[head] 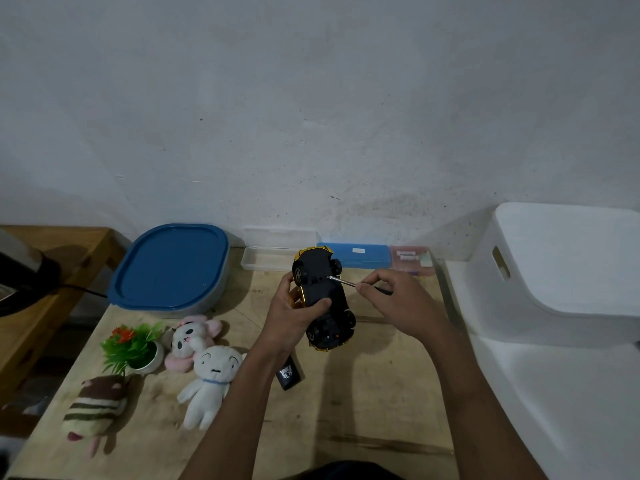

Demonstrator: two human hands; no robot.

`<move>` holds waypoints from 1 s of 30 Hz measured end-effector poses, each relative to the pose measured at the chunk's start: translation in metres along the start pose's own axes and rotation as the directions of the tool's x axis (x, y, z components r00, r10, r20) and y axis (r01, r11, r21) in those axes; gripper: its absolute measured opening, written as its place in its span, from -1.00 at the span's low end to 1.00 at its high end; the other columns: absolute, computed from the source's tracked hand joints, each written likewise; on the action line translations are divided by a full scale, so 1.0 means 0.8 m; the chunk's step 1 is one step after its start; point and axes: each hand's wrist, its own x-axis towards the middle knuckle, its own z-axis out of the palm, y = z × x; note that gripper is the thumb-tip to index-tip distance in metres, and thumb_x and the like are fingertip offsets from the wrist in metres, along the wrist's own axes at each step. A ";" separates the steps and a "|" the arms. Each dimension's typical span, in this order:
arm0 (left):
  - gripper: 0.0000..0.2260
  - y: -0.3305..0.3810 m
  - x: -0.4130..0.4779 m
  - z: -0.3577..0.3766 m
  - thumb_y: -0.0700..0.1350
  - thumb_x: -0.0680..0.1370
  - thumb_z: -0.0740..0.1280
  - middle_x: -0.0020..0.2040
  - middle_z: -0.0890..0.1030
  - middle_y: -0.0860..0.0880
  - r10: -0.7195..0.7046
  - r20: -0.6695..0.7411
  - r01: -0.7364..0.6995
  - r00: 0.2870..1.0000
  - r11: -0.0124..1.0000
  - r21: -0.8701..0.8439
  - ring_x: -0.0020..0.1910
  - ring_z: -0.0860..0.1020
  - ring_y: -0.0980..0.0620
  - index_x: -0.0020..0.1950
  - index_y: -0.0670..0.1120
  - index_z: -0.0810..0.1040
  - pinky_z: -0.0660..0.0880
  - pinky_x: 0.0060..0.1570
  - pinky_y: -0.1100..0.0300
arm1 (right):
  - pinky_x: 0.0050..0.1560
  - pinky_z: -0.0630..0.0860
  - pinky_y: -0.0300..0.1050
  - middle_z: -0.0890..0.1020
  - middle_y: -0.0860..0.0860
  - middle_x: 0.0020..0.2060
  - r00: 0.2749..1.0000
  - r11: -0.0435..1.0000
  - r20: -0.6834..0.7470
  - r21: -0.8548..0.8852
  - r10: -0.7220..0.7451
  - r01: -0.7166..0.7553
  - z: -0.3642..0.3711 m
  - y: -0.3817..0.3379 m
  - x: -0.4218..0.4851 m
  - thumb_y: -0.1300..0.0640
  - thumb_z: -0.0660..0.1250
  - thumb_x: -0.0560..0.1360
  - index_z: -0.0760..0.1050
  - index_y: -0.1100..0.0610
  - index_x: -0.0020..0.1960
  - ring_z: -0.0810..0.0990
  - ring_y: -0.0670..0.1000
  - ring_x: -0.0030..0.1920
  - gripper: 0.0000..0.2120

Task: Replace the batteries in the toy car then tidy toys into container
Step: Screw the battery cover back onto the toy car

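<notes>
The left hand [294, 313] grips the upturned toy car [323, 299], its long axis running near to far, while the right hand [394, 299] pinches a screwdriver [346, 281] whose tip meets the underside from the right.

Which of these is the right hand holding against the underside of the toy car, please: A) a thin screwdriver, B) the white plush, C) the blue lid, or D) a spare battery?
A: the right hand pinches a thin screwdriver whose metal tip meets the black underside of the toy car, which the left hand grips upturned.
</notes>
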 end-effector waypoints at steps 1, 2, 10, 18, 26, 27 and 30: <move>-0.45 0.000 0.000 0.000 -0.35 0.46 0.47 0.09 0.67 -0.09 0.001 -0.002 -0.001 1.000 1.000 0.000 -0.05 0.68 0.08 0.36 0.00 0.41 0.60 -0.18 0.27 | 0.00 0.59 0.16 0.69 0.00 -0.19 1.000 1.000 -0.002 0.006 0.002 -0.002 0.000 0.000 0.000 -0.27 0.30 0.42 0.55 -0.18 -0.15 0.66 0.05 -0.12 -0.81; -0.45 -0.001 0.000 0.000 -0.35 0.45 0.47 0.08 0.67 -0.09 0.002 -0.004 -0.002 1.000 1.000 0.001 -0.06 0.68 0.09 0.36 0.00 0.41 0.60 -0.18 0.27 | -0.01 0.59 0.16 0.69 0.02 -0.20 1.000 1.000 -0.006 0.011 0.004 -0.004 0.000 -0.001 0.000 -0.25 0.30 0.43 0.55 -0.17 -0.15 0.66 0.08 -0.14 -0.82; -0.44 -0.002 0.001 0.000 -0.34 0.45 0.48 0.10 0.68 -0.10 -0.003 -0.001 0.003 1.000 1.000 0.012 0.01 0.68 0.02 0.37 0.01 0.41 0.60 -0.15 0.24 | 0.03 0.58 0.11 0.68 -0.15 -0.16 1.000 1.000 -0.002 -0.010 0.012 -0.012 -0.002 -0.002 0.000 -0.23 0.32 0.45 0.56 -0.14 -0.16 0.63 -0.14 -0.10 -0.82; -0.50 0.000 0.000 0.001 -0.36 0.46 0.46 0.07 0.68 -0.08 0.008 0.006 -0.008 1.000 1.000 0.022 -0.01 0.67 0.03 0.28 0.05 0.44 0.60 -0.17 0.28 | 0.08 0.55 0.09 0.67 -0.18 -0.13 1.000 0.999 0.008 -0.043 0.008 -0.008 -0.005 -0.004 -0.001 -0.20 0.33 0.46 0.57 -0.12 -0.15 0.61 -0.15 -0.04 -0.83; -0.48 -0.002 0.001 -0.002 -0.31 0.46 0.49 0.10 0.66 -0.08 0.030 0.018 -0.032 0.999 0.995 0.096 0.07 0.66 -0.04 0.27 0.14 0.45 0.62 -0.04 0.16 | 0.03 0.56 0.00 0.63 -0.22 -0.12 0.999 0.985 0.019 -0.172 0.036 -0.032 -0.015 -0.017 0.004 -0.20 0.32 0.44 0.57 -0.10 -0.18 0.58 -0.16 -0.06 -0.81; -0.48 -0.002 0.001 -0.002 -0.31 0.46 0.49 0.10 0.65 -0.08 0.034 0.022 -0.036 0.999 0.994 0.108 0.07 0.66 -0.03 0.24 0.18 0.45 0.63 -0.02 0.14 | 0.03 0.56 -0.02 0.62 -0.22 -0.12 0.999 0.981 0.025 -0.192 0.039 -0.033 -0.017 -0.020 0.005 -0.19 0.33 0.44 0.58 -0.09 -0.18 0.58 -0.16 -0.07 -0.80; -0.47 -0.002 0.000 -0.003 -0.30 0.46 0.49 0.12 0.64 -0.07 0.041 0.031 -0.045 0.999 0.991 0.130 0.09 0.65 -0.03 0.29 0.14 0.44 0.62 0.05 0.09 | -0.01 0.53 -0.08 0.63 -0.18 -0.09 0.998 0.968 0.042 -0.250 0.041 -0.029 -0.024 -0.030 0.006 -0.19 0.33 0.44 0.58 -0.08 -0.18 0.58 -0.13 -0.05 -0.80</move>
